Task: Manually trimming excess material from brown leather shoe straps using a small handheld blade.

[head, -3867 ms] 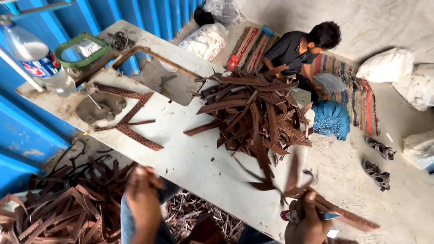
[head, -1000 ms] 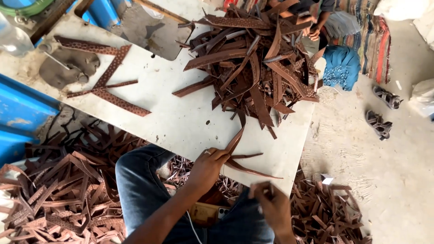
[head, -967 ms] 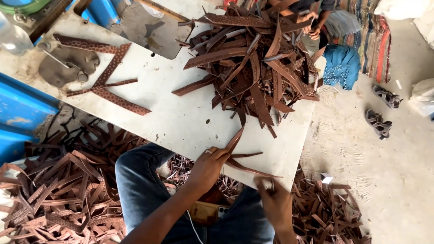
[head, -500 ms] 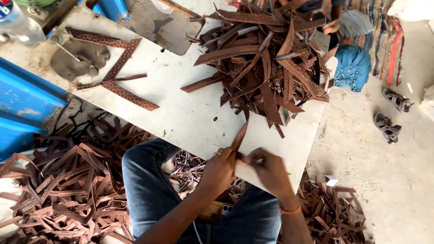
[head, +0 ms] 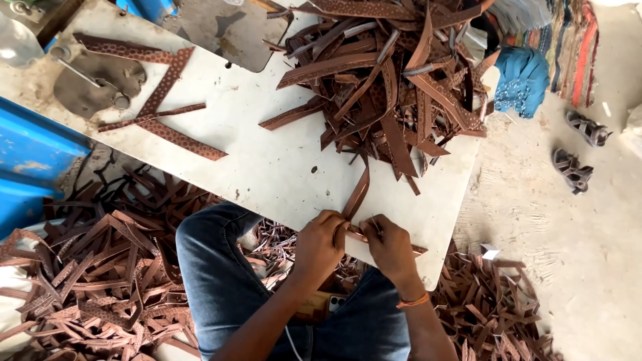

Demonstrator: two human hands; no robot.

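My left hand [head: 319, 243] and my right hand [head: 390, 246] meet at the near edge of the white table [head: 281, 167]. Both pinch a narrow brown leather strip [head: 357, 194] that rises from my fingers toward the table's middle. A second thin strip [head: 414, 251] pokes out to the right of my right hand. A big heap of brown leather strips [head: 394, 80] covers the far right of the table. What else my right hand holds is hidden by its fingers.
Patterned strips [head: 160, 100] and a grey metal tool [head: 93, 77] lie at the table's left. Leather offcuts [head: 87, 267] litter the floor on both sides of my knees. Sandals [head: 578, 150] and a blue cloth [head: 521, 80] lie on the concrete at right.
My right hand has come in from the right to join my left hand on the strip at the table edge. The view has shifted closer over the table.
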